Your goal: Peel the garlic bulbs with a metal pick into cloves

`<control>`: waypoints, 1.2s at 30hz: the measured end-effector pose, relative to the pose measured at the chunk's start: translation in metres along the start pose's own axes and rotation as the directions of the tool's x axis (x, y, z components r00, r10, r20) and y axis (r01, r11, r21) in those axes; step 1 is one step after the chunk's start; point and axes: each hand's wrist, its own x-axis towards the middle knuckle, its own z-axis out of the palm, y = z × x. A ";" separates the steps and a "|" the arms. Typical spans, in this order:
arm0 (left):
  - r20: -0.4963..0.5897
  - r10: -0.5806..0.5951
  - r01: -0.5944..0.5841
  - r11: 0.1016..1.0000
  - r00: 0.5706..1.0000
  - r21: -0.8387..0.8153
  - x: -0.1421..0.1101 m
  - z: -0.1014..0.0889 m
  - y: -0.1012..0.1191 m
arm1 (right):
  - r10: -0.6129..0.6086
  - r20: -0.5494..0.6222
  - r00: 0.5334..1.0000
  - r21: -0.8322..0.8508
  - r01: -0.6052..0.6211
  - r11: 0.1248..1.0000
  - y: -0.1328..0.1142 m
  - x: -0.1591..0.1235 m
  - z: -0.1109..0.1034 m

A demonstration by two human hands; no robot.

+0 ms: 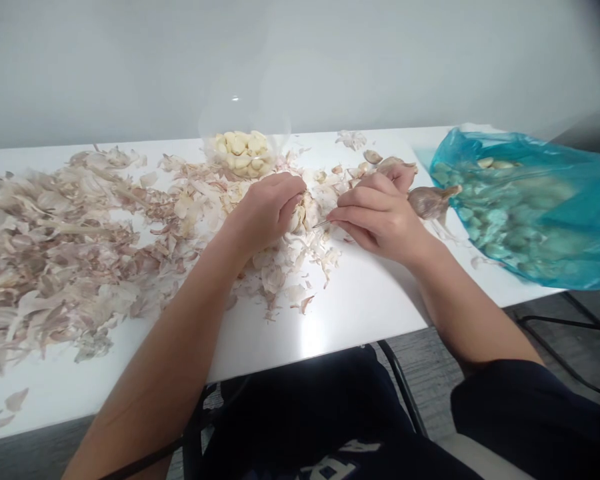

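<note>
My left hand (269, 205) is closed round a partly broken garlic bulb (300, 215) low over the white table, its cloves showing beside my fingers. Close by on the right, my right hand (380, 212) pinches a small knife, whose thin blade (321, 225) points left at the bulb; its handle is hidden in my fingers. Just beyond my right hand lies a whole garlic bulb (433, 201) with its stem. Behind my left hand stands a clear container (280, 127) with peeled garlic cloves (243, 150) in it.
Garlic skins (80, 247) lie in a wide heap over the left side of the table (360, 307). A blue plastic bag (575, 200) with garlic inside rests at the right end. The wall (145, 67) borders the table's far edge.
</note>
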 end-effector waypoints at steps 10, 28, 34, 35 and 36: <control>-0.012 -0.001 0.001 1.000 1.000 -0.003 0.000 0.002 -0.001 | 0.028 -0.012 1.000 -0.014 -0.028 1.000 0.005 -0.003 0.004; -0.021 0.019 -0.019 1.000 1.000 0.017 0.000 0.002 -0.002 | -0.029 -0.091 0.995 -0.023 0.027 0.999 0.005 -0.002 0.004; -0.027 0.024 -0.024 1.000 0.999 0.016 0.000 0.003 -0.003 | -0.010 -0.070 0.997 0.012 0.011 1.000 0.007 -0.004 0.005; -0.030 0.027 -0.027 1.000 0.999 0.016 0.000 0.003 -0.003 | -0.006 -0.065 0.998 0.018 0.007 1.000 0.007 -0.004 0.005; -0.034 0.030 -0.029 0.999 0.999 0.016 0.000 0.003 -0.003 | 0.002 -0.058 0.998 0.023 -0.001 1.000 0.007 -0.004 0.005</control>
